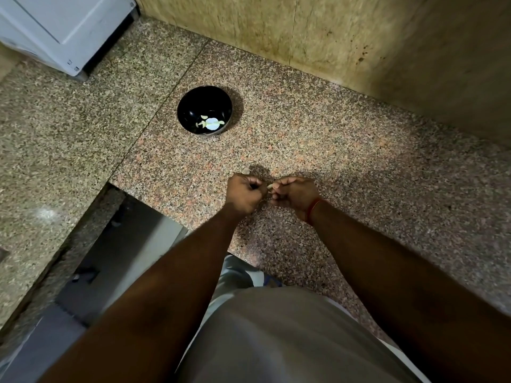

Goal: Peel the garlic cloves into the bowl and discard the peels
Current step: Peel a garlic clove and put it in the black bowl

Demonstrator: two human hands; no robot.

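Left hand (244, 193) and right hand (294, 193) pinch one garlic clove (269, 186) between curled fingers, near the counter's (359, 167) front edge; black bowl (204, 110) holds cloves farther back.

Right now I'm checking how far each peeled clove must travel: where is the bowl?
In the head view the bowl stands on the counter beyond the hands and slightly left, apart from them.

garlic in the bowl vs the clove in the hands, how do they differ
The garlic pieces lie loose in the black bowl, untouched; the garlic clove is pinched between the left hand and right hand, mostly hidden. Bowl pieces show fully. Both look pale.
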